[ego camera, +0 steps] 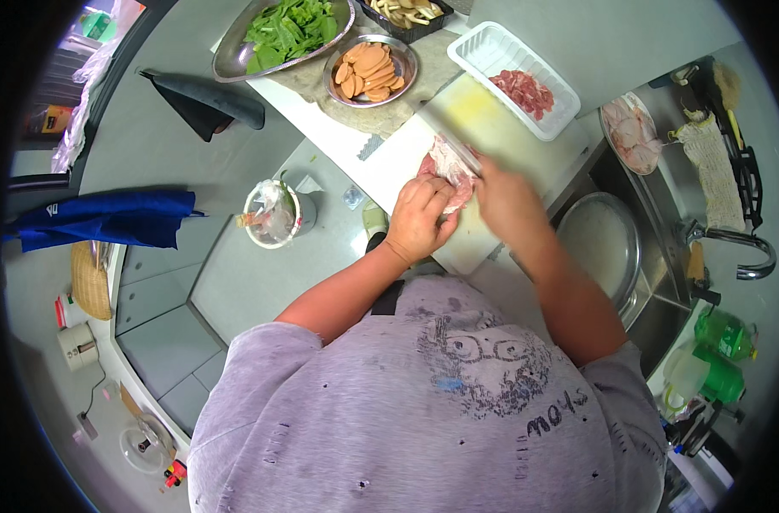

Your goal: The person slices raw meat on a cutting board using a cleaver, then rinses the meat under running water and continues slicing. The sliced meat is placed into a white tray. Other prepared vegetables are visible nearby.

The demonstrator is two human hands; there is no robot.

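Observation:
My left hand (pixel 424 215) presses down with bent fingers on a piece of raw meat (pixel 450 170), pink with pale fat. The meat lies on a white cutting board (pixel 389 168). My right hand (pixel 511 202), blurred, grips a knife whose blade (pixel 452 146) rests against the meat's far side. The knife's handle is hidden in the fist. Beyond the board's far right part stands a white plastic tray (pixel 469 48), with thin slices of red meat (pixel 524 93) in it.
Sliced sausage (pixel 370 69) fills a metal plate, beside a basin of leafy greens (pixel 293 32) and a black tray of mushrooms (pixel 408 11). On the right are a sink basin (pixel 597 247), a faucet (pixel 742 237) and a plate of raw poultry (pixel 629 131). A waste bin (pixel 306 215) stands on the floor.

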